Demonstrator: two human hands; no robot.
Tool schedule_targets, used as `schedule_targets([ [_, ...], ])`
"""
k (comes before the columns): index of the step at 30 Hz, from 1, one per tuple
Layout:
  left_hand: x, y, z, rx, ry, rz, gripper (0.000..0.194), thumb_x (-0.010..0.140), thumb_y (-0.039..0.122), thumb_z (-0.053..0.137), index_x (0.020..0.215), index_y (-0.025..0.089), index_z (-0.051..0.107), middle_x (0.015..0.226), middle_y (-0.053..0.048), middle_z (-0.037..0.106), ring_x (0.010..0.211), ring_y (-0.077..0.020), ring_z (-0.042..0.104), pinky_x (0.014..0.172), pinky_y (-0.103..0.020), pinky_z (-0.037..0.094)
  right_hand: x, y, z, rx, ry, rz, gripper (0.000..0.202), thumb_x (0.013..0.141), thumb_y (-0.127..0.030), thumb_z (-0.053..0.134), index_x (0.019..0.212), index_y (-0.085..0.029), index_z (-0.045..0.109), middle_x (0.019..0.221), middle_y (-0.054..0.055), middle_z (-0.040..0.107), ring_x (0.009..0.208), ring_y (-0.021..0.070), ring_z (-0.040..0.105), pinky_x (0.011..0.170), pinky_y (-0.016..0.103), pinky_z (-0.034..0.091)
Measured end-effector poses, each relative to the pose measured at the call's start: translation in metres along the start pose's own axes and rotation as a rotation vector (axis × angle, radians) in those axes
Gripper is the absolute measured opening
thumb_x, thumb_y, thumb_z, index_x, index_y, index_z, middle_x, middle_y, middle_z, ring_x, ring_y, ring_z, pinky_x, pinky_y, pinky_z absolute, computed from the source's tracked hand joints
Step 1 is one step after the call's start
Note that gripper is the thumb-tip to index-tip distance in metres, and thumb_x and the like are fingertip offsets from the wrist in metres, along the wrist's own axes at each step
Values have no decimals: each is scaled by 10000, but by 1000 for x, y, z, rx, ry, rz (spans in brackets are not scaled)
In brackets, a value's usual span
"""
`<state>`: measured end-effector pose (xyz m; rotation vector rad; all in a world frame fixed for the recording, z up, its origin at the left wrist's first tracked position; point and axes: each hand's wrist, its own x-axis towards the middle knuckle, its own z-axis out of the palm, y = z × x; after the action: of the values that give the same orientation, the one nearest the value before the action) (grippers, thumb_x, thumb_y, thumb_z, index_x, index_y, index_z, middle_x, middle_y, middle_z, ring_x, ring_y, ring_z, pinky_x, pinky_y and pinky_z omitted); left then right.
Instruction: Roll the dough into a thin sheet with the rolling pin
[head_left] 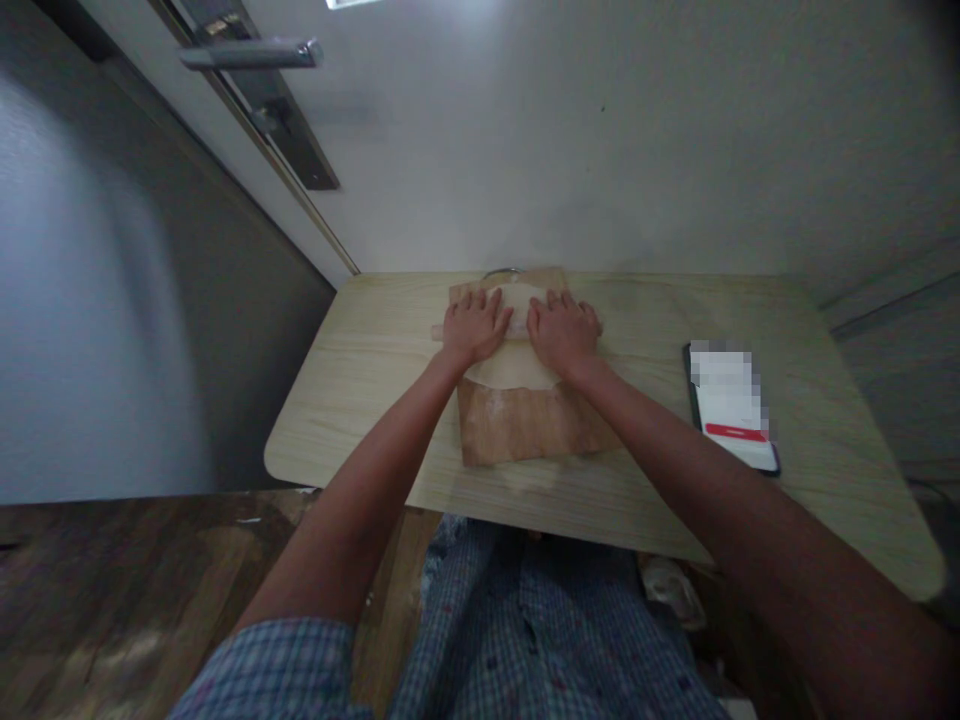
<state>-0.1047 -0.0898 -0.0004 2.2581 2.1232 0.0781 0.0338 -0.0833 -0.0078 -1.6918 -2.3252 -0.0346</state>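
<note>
On a brown wooden board (525, 430) lies a flat, pale round sheet of dough (514, 368). A light rolling pin (519, 329) rests crosswise on the dough, its ends showing at both sides. My left hand (475, 326) lies over the pin's left part with its fingers stretched forward and palm down. Over the right part is my right hand (564, 332), also palm down, its fingers extended and slightly bent. The dough's middle shows between the two hands.
The board is on a pale wooden table (360, 400) against a white door with a metal handle (255, 54). A phone (731, 405) with a lit screen lies at the right of the table. A whitish bundle (671, 590) is below the table's front edge.
</note>
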Motion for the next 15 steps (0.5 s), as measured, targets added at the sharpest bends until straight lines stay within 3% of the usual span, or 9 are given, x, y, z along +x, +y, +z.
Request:
schedule_targets([
  [10,-29,1,6,-35,124,44,521,899,399,114,1311,167,334,1343,-72,400,1189,-209,394,979,-411,259,-24,2,6,65,67,-63,436,889,-302,220,1207,-172,488,1277,63,481,1204,230,360,990,444,193],
  [15,-44,3,7,-57,134,57,492,905,357,121,1294,164,353,1356,-64,382,1242,-167,330,1025,-402,185,-36,2,6,57,72,-92,432,891,-309,235,1208,-160,487,1291,77,464,1196,217,376,1000,418,194],
])
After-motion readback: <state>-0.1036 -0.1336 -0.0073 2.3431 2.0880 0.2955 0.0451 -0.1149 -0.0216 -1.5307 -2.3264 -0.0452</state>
